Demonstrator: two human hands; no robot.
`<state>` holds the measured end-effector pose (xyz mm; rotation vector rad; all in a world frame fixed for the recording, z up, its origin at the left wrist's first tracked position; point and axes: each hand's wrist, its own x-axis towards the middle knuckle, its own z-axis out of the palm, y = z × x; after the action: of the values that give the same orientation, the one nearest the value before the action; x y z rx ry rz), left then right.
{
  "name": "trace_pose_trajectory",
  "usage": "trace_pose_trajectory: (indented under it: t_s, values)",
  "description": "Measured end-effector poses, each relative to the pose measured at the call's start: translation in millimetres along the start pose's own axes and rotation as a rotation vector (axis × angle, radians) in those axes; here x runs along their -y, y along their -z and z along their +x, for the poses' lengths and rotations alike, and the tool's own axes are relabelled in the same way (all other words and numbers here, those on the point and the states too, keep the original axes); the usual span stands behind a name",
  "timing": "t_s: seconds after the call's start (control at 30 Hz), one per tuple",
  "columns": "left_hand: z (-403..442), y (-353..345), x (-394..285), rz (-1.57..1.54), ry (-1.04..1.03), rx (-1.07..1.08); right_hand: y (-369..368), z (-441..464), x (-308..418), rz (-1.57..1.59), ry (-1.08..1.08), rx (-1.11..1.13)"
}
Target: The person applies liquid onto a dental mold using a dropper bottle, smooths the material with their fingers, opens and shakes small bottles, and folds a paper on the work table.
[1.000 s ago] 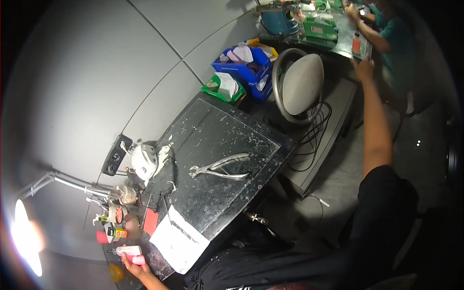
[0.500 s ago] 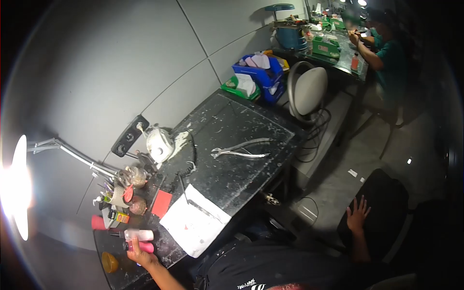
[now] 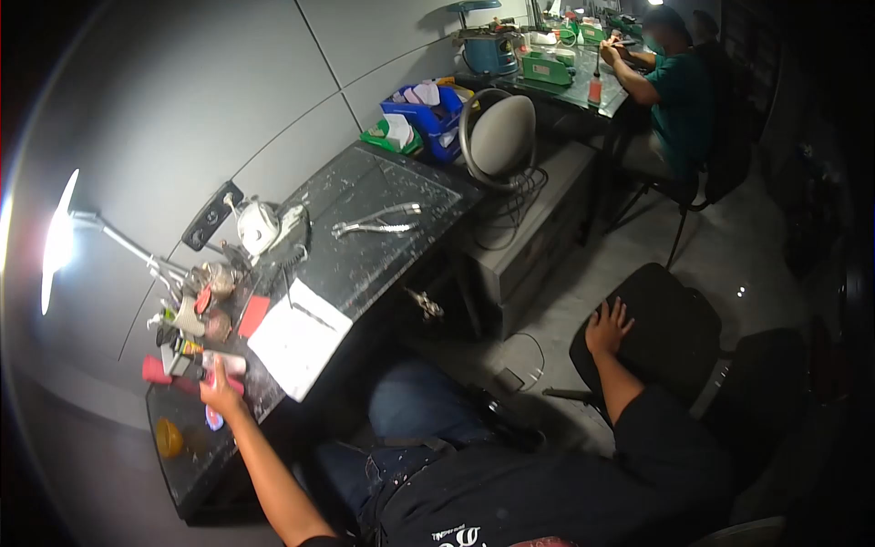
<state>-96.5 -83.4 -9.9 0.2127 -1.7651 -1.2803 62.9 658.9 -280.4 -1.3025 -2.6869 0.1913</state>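
Note:
At the lower left, my left hand (image 3: 219, 394) is closed around a bright pink bottle (image 3: 237, 386) on the dark workbench (image 3: 196, 456). A pale pink bottle (image 3: 233, 364) lies right against its fingers. My right hand (image 3: 608, 332) rests with fingers spread on a black chair seat (image 3: 661, 319). White paper (image 3: 296, 351) with a thin dark tool on it lies beside a red sheet (image 3: 254, 315). Metal pliers (image 3: 378, 221) lie farther up the bench, near a white device (image 3: 259, 228).
A lit lamp (image 3: 62, 242), jars (image 3: 217, 325) and a yellow bowl (image 3: 169, 438) are at left. Blue bins (image 3: 427, 117) and a green bin (image 3: 392, 137) stand behind the bench, near a round grey stool (image 3: 501, 135). A co-worker (image 3: 679, 96) sits at another table.
My right hand has come down from its outstretched reach onto the black chair, which has shifted with the view. The left hand stays at the bottles. The camera view has turned, showing more of my legs.

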Motion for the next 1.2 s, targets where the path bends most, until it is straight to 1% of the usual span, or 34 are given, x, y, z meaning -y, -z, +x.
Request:
trace_pose_trajectory:
  t_s: [0.03,0.07,0.1,0.13,0.17,0.2,0.23,0.27,0.3,0.37,0.47,0.5,0.57,0.6,0.63,0.67,0.73,0.77,0.8,0.83,0.87,0.93,0.97,1.0,1.03,1.07,1.1,1.17,1.2]
  values:
    - [-9.5,-2.9,-13.3,-0.008,-0.044,-0.002,3.5,0.5,1.0,-0.012,-0.004,0.027]
    - [-13.9,-7.0,-12.6,-0.053,-0.168,-0.047,5.6,-2.2,3.4,-0.005,0.001,0.023]
    - [-10.4,5.2,0.5,0.15,-0.039,-0.003,8.3,-2.2,2.1,0.004,0.011,0.018]
    - [-15.8,9.6,-7.7,0.29,-0.036,0.021,9.3,-2.5,-7.5,0.0,0.031,0.035]
    - [-19.4,9.5,-8.8,0.408,-0.002,-0.033,5.5,-2.4,-10.3,-0.043,0.04,0.008]
    - [-34.6,9.8,-19.4,0.258,-0.123,-0.047,-2.7,-7.5,-2.1,-0.074,0.068,-0.019]
    - [-20.5,20.7,24.7,0.331,-0.235,-0.102,6.7,-16.3,-2.3,-0.067,0.109,0.044]
    - [-39.4,21.5,-6.7,0.249,-0.172,-0.078,1.6,-22.5,-5.8,-0.057,0.155,0.03]
    - [-40.1,24.6,0.6,0.23,-0.271,-0.134,1.8,-30.2,-7.4,-0.077,0.189,0.051]
    - [-49.6,26.4,-8.9,0.269,-0.214,-0.199,3.0,-37.8,-9.0,-0.063,0.225,0.076]
    - [-66.0,23.8,-44.6,0.078,-0.231,-0.133,9.0,-43.5,-7.5,-0.086,0.263,0.084]
    - [-70.1,25.4,-54.1,0.112,-0.155,-0.114,8.9,-42.1,-5.7,-0.109,0.241,0.11]
    - [-65.9,27.8,-36.5,0.047,-0.112,-0.093,13.8,-42.9,-2.4,-0.137,0.215,0.165]
    - [-72.1,26.8,-52.9,0.063,-0.167,-0.104,14.7,-42.8,0.1,-0.134,0.205,0.176]
    - [-72.4,25.6,-51.3,-0.028,-0.133,-0.096,12.6,-42.0,0.4,-0.136,0.19,0.193]
    - [-73.5,26.6,-50.0,-0.042,-0.103,-0.078,9.0,-40.9,1.2,-0.151,0.198,0.198]
    - [-75.5,27.7,-52.0,-0.08,-0.03,-0.048,-1.3,-40.3,6.0,-0.055,0.103,0.225]
    - [-75.5,27.3,-55.0,-0.102,0.009,-0.04,-1.4,-41.2,13.1,-0.063,0.104,0.228]
    - [-75.8,27.2,-58.6,-0.109,-0.01,-0.033,3.4,-46.3,25.1,-0.08,0.05,0.325]
    - [-76.2,28.2,-59.6,-0.111,0.028,-0.028,10.1,-56.0,36.8,-0.096,-0.007,0.423]
    - [-76.8,28.6,-60.4,-0.122,0.036,-0.028,13.7,-72.0,49.7,-0.089,0.068,0.323]
    - [-77.6,31.6,-55.4,-0.121,0.055,-0.025,-12.5,-85.5,59.0,0.465,0.197,0.437]
    - [-78.8,34.5,-60.7,-0.109,0.108,-0.014,-14.5,-101.8,77.5,0.768,0.263,0.394]
    - [-79.3,37.3,-54.9,-0.106,0.113,-0.003,-12.7,-130.6,109.9,1.07,0.33,0.342]
    - [-79.2,40.7,-48.6,-0.102,0.115,0.008,39.5,-159.9,157.0,1.095,0.327,0.366]
    - [-79.5,42.3,-53.6,-0.161,0.264,0.028,85.8,-183.9,206.6,1.273,0.384,0.349]
    - [-79.6,43.5,-42.4,-0.112,0.14,0.031,174.3,-209.8,284.5,1.377,0.557,0.3]
    - [-78.5,45.1,-50.8,-0.067,0.13,0.081,231.9,-209.5,345.7,1.231,0.89,0.061]
    - [-77.9,46.2,-63.6,-0.124,0.239,0.113,241.1,-206.4,368.0,1.226,0.936,0.12]
